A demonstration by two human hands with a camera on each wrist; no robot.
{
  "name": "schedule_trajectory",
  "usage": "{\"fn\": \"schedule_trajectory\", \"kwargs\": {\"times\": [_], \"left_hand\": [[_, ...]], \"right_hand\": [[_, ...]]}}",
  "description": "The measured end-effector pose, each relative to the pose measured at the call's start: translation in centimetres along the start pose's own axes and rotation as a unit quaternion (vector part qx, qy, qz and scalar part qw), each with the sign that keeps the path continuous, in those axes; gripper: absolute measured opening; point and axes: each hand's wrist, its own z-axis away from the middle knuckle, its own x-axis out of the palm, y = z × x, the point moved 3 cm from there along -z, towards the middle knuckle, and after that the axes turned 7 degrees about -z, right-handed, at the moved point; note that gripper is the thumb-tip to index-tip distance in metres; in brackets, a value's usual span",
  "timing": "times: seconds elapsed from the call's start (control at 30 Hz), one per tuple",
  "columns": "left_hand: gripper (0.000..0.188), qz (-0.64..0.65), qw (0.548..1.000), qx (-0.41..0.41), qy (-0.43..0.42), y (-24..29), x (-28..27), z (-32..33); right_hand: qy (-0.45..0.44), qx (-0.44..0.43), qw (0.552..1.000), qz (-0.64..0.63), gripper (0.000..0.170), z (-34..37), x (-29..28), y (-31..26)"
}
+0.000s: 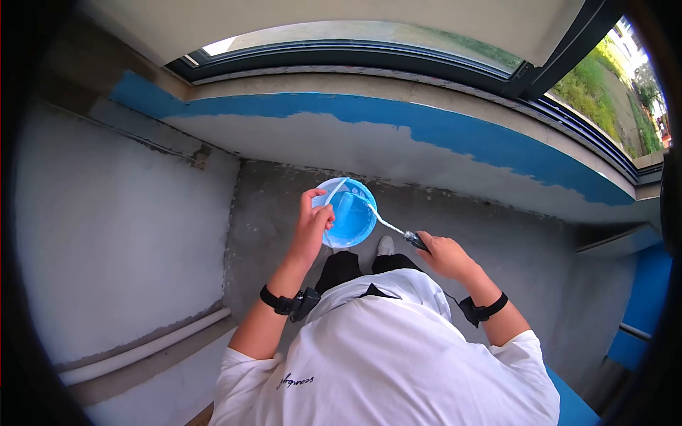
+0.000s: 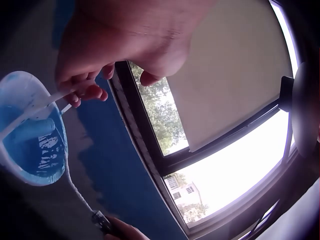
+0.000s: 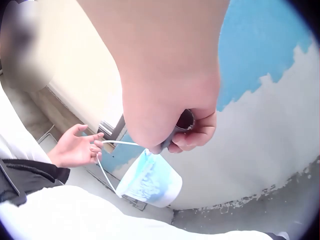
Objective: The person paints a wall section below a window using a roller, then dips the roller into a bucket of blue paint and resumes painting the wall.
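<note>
The fingers of the left hand (image 1: pixel 312 226) are curled round the thin white bail (image 1: pixel 335 190) of the bucket; in the right wrist view the thumb and index finger reach out while the other fingers close over the bail. The right hand (image 1: pixel 446 257) is clenched round the dark grip (image 1: pixel 415 240) of a paint roller, and the end of the grip shows between its fingers in the right wrist view.

From the grip, a paint-smeared metal rod (image 1: pixel 387 223) runs over the rim of the bucket (image 1: pixel 373 228) to the roller sleeve (image 1: pixel 346 208), which lies inside the bucket, coated in blue. Blue paint (image 1: pixel 355 226) covers the inside of the bucket, and blue smears mark its pale outer side in the right wrist view. The bucket is in front of the person, between the two hands.

Each wrist wears a black strap, the left one (image 1: pixel 284 304) and the right one (image 1: pixel 490 310) both with a small device. The person has on a white T-shirt (image 1: pixel 383 355), dark trousers (image 1: pixel 337 268) and light shoes (image 1: pixel 386 246).

Farther out, grey floor (image 1: pixel 270 220) meets a pale wall (image 1: pixel 455 169) with a ragged-edged blue band (image 1: pixel 284 104) along its top, under a dark-framed window (image 1: pixel 426 65) partly covered by a beige blind (image 1: pixel 355 15). A white pipe (image 1: pixel 149 346) runs along the left side.
</note>
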Motion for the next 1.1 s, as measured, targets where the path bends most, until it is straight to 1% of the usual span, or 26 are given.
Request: {"fn": "schedule_trajectory", "kwargs": {"times": [0.03,0.07,0.13,0.27,0.33,0.47,0.53,0.57,0.63,0.67,0.73,0.8,0.87,0.93,1.0,1.07,1.1], "left_hand": [[0.033,0.006,1.0,0.002,0.001,0.2,0.2,0.1],[0.033,0.004,1.0,0.001,0.0,0.4,0.5,0.3],[0.034,0.013,1.0,0.0,-0.003,0.9,0.9,0.5],[0.034,0.008,1.0,-0.005,-0.012,1.1,1.2,0.5],[0.034,0.01,1.0,0.005,-0.016,0.9,0.9,0.4],[0.033,0.011,1.0,0.0,-0.025,1.3,0.4,0.6],[0.033,0.037,0.999,-0.002,-0.038,1.7,0.4,0.6],[0.032,0.065,0.997,-0.013,-0.046,1.8,0.5,0.7],[0.032,0.037,0.998,-0.001,-0.049,1.2,0.4,0.5],[0.033,0.018,0.999,0.002,-0.046,1.2,0.4,0.6],[0.034,0.026,0.999,0.006,-0.035,1.5,0.2,0.8],[0.035,0.035,0.998,0.01,-0.058,1.7,0.2,0.8],[0.036,0.038,0.998,0.009,-0.053,1.8,0.0,0.9],[0.037,0.035,0.997,0.006,-0.075,2.4,0.3,1.3],[0.038,0.021,0.997,-0.001,-0.077,2.9,0.2,1.6],[0.038,0.053,0.995,-0.007,-0.087,2.7,0.4,1.6],[0.039,0.046,0.995,-0.003,-0.094,2.8,0.5,1.6]], "right_hand": [[0.031,-0.036,0.999,-0.016,0.033,0.0,0.6,0.7],[0.031,-0.035,0.999,-0.019,0.033,0.1,1.3,1.3],[0.043,-0.071,0.996,-0.028,0.038,0.2,1.7,1.8],[0.042,-0.066,0.997,-0.018,0.039,0.4,1.4,1.6],[0.052,-0.08,0.995,-0.017,0.039,0.7,0.7,1.0],[0.062,-0.079,0.994,-0.047,0.038,1.4,-0.7,0.6],[0.07,-0.053,0.996,-0.001,0.038,1.3,-0.9,1.2],[0.07,-0.063,0.996,-0.001,0.038,1.2,-1.0,1.1],[0.078,-0.043,0.996,-0.006,0.038,1.2,-1.1,0.7],[0.076,-0.057,0.995,-0.007,0.038,1.2,-0.8,0.4],[0.113,-0.069,0.991,-0.033,0.039,1.3,-0.5,0.4],[0.114,-0.076,0.99,-0.033,0.038,1.2,-0.1,0.7],[0.128,-0.093,0.987,-0.037,0.037,1.2,-0.2,0.7],[0.135,-0.106,0.984,-0.054,0.036,1.1,-0.1,0.5],[0.132,-0.083,0.986,-0.065,0.035,0.9,0.1,0.6],[0.138,-0.084,0.985,-0.054,0.035,0.9,0.2,0.9],[0.145,-0.08,0.985,-0.044,0.034,0.9,0.2,1.1]]}}
